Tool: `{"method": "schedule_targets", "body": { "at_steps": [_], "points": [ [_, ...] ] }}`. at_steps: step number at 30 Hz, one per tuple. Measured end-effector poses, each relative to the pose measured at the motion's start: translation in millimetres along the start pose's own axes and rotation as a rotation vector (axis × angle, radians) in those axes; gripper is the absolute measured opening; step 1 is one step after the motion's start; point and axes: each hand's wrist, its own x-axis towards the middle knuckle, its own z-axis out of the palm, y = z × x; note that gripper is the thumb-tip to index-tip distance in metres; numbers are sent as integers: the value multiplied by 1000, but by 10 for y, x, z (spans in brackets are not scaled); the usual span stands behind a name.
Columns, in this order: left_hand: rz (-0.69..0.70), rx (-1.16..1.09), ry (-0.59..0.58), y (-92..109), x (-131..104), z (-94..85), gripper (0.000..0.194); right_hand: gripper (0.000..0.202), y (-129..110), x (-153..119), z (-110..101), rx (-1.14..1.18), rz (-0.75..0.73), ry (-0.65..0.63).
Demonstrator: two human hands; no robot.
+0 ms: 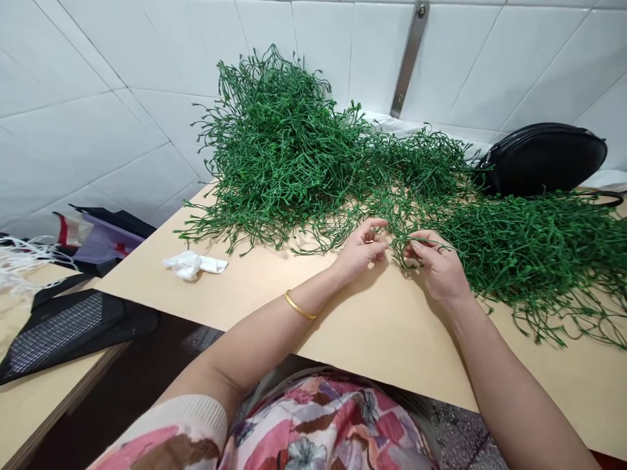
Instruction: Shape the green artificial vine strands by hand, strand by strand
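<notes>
A tall heap of green plastic stems (289, 143) stands at the back of the wooden table (255, 287), with a lower heap (529, 248) to the right. Between them, loose stems spread near both hands. My right hand (441, 264) pinches a green stem between thumb and fingers, at the left edge of the lower heap. Just left of it, my left hand (362, 251) has its fingers apart and curved, with nothing visible held in them. A gold bangle circles the left wrist.
A crumpled white tissue (193, 264) lies on the table's left part. A black bag (543, 156) rests at the back right by the tiled wall. On the far left, another table holds a black mesh item (59, 329).
</notes>
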Motion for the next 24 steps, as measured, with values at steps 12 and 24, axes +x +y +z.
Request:
{"method": "schedule_targets", "body": {
  "at_steps": [12,24],
  "points": [
    [38,235,56,-5,20,32,4,18,-38,-8,-16,279,286,-99],
    [108,303,54,59,21,5,25,12,-86,-1,-72,-56,-48,13]
  ]
}}
